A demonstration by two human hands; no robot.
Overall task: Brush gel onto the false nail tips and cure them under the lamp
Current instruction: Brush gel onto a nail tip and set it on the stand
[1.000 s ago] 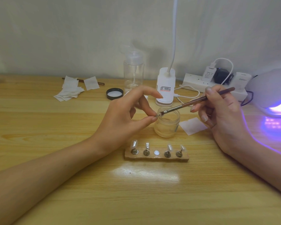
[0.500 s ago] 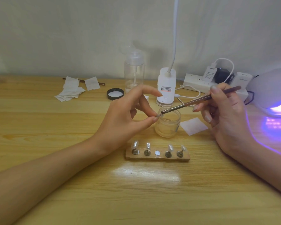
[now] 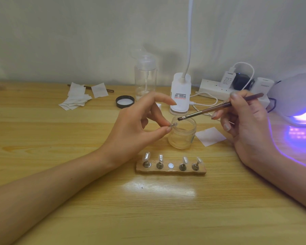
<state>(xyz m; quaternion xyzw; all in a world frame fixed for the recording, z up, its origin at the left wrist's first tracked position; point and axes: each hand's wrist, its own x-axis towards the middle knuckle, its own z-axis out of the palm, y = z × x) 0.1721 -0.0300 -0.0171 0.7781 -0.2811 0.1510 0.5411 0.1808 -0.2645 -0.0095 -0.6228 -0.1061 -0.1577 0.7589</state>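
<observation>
step: likely gel brushing | left hand (image 3: 131, 128) grip pinches nail tip (image 3: 173, 125) by jar (image 3: 182, 137), mid-surface | right hand (image 3: 245, 124) grip holds brush (image 3: 219, 107), bristles at jar rim | next probably needs: steady stroke, then lamp (image 3: 293, 98), right edge

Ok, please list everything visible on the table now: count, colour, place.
jar: one, clear glass, centre
held nail tip: one, clear, beside jar
brush: one, brown, tip over jar
nail tips: four, clear, in wooden holder
curing lamp: one, white, lit purple, right
pump bottle: one, clear, back
lid: one, black, beside pump bottle
desk lamp: one, white, back centre
power strip: one, white, back right
wipes: several, white, back left; one beside jar
left hand: pinches held nail tip
right hand: holds brush
</observation>
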